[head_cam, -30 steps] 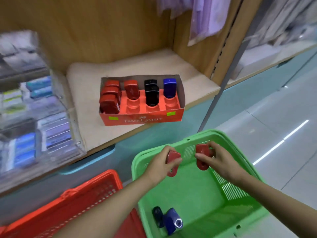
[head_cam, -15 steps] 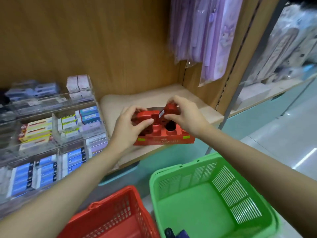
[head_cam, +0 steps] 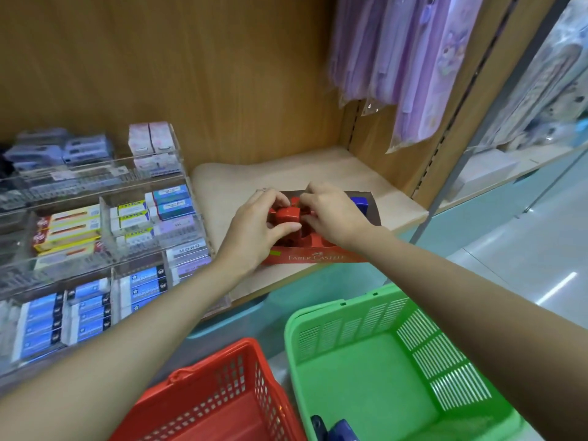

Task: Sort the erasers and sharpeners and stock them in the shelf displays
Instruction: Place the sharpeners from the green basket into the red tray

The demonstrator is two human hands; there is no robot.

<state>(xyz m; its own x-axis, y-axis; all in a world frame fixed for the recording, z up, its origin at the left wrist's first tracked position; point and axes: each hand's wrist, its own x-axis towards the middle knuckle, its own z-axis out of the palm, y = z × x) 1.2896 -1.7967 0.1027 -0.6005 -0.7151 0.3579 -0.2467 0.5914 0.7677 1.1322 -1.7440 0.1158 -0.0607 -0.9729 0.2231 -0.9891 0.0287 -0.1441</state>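
Now your cardboard box (head_cam: 315, 257) sits near the front edge of the shelf (head_cam: 238, 179), and both your hands are down in it. Your left hand (head_cam: 254, 227) grips a red sharpener (head_cam: 286, 215) between thumb and fingers, over the box's left slots. Your right hand (head_cam: 334, 214) curls over the middle slots, touching the red pieces there; I cannot tell whether it holds one. A blue sharpener (head_cam: 361, 203) stands in the box's far right corner.

Left of the box, the clear rack (head_cam: 105, 249) holds rows of erasers (head_cam: 143, 284) in its compartments. Below, the green basket (head_cam: 343, 310) has dark blue sharpeners (head_cam: 337, 431) at its near end, and the red basket (head_cam: 222, 370) stands just to its left.

A second ago you held one red sharpener in each hand over the green basket. Since then both hands have come up to the box, and they sit lower in it than half a second ago.
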